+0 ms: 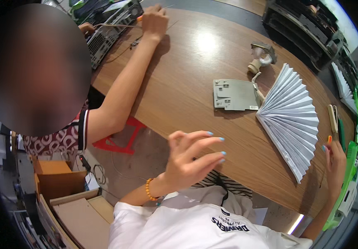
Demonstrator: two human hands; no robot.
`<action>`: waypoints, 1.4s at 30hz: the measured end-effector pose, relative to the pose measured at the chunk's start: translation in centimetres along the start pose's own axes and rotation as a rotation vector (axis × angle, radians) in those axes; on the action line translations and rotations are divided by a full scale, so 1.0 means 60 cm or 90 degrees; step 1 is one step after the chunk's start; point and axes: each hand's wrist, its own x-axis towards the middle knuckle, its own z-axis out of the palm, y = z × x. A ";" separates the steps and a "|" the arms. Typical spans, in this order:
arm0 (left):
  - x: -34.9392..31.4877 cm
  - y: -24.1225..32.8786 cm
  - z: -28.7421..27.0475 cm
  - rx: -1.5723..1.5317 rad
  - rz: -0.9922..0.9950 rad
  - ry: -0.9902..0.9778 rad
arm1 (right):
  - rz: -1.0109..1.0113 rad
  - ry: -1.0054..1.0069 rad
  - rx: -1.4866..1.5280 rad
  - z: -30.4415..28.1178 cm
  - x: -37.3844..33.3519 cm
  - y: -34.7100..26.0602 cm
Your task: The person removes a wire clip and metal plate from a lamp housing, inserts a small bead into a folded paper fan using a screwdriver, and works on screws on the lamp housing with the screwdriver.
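One orange-ended tool (329, 139) jutting beyond right hand (336, 159), grip narrow around it, left hand (190, 159) loosely spread

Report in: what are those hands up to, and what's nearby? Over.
Left hand open, seemingly empty. Right hand at orange-ended item, grip unclear. Pleated white paper spread on table between hands. Grey plate beside its narrow end.

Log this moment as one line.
left grip: open, empty, near table | right grip: curled at orange item, hold unclear | on table: pleated white fan, flat grey part | co-worker's hand near metal case
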 end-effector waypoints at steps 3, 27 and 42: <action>-0.015 0.021 -0.009 -0.030 0.020 0.008 | -0.165 -0.007 0.146 0.045 0.097 -0.123; 0.137 -0.096 0.027 0.046 -0.011 -0.130 | -0.033 0.215 -0.318 -0.104 0.092 0.054; 0.303 -0.087 0.004 -0.108 0.085 0.012 | 0.096 0.146 0.023 0.010 -0.027 0.039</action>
